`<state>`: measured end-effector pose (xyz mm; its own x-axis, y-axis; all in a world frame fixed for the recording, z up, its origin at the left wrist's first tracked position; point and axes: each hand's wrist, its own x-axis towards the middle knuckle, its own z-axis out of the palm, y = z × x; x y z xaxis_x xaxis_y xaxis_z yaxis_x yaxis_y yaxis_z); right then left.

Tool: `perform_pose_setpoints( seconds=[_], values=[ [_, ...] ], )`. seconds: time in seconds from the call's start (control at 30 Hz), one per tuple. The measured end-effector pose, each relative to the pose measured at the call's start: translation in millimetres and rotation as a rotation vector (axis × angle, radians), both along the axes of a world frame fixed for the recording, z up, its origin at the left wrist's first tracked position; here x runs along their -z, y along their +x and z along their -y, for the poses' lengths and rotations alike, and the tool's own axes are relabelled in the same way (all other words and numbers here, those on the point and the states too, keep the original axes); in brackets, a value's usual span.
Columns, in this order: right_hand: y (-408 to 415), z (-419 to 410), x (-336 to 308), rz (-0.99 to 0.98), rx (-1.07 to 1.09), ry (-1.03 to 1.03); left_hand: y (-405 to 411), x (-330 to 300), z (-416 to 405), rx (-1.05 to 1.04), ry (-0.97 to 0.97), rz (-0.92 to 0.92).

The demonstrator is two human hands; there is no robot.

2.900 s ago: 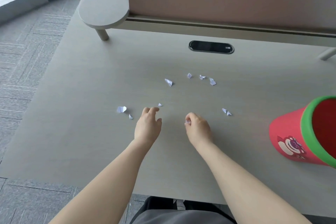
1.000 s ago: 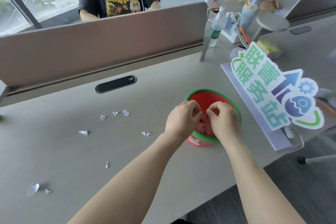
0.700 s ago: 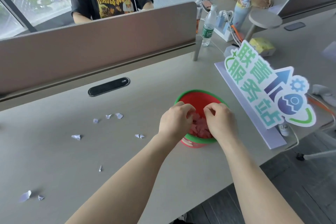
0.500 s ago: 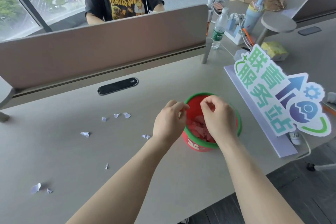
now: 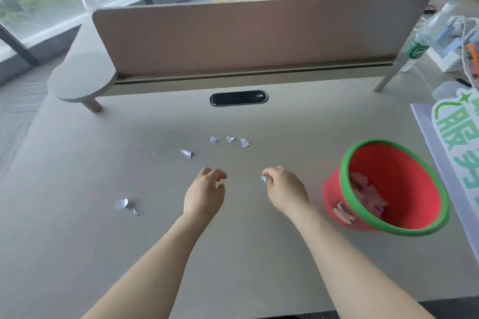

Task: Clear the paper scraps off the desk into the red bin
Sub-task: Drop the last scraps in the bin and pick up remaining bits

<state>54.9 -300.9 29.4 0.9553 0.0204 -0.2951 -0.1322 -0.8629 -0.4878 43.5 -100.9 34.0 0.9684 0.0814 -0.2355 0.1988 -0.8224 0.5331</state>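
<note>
Several white paper scraps lie on the grey desk point(image 5: 259, 254): three in a row point(image 5: 230, 139), one to their left point(image 5: 186, 153), and two at the near left point(image 5: 121, 203). My right hand point(image 5: 285, 189) pinches a small scrap point(image 5: 263, 178) at its fingertips, just above the desk. My left hand point(image 5: 204, 191) hovers beside it with fingers curled and apart, a tiny scrap point(image 5: 220, 185) between thumb and fingers. The red bin point(image 5: 334, 197) with a green rim stands to the right of my right hand, with scraps inside.
A brown divider panel point(image 5: 259, 33) runs along the back, with a black cable slot point(image 5: 238, 98) before it. A large cut-out sign point(image 5: 456, 137) stands right of the bin. A round shelf point(image 5: 83, 77) sits at back left. A person sits behind the divider.
Both hands have left the bin and moved left, back over the desk. My right hand has closed on a scrap, and the view has swung left.
</note>
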Motion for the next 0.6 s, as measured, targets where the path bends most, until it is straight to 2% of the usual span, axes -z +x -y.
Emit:
perform_pose_setpoints(
  seconds=[0.2, 0.37, 0.6],
  values=[
    [7, -11, 35, -0.063, 0.062, -0.090, -24, 31, -42, -0.049, 0.051, -0.145],
    [18, -16, 48, -0.064, 0.127, -0.137, -31, 47, -45, -0.031, 0.050, -0.240],
    [25, -26, 59, -0.075, 0.151, -0.151, -29, 60, -45, -0.041, -0.040, -0.229]
  ],
)
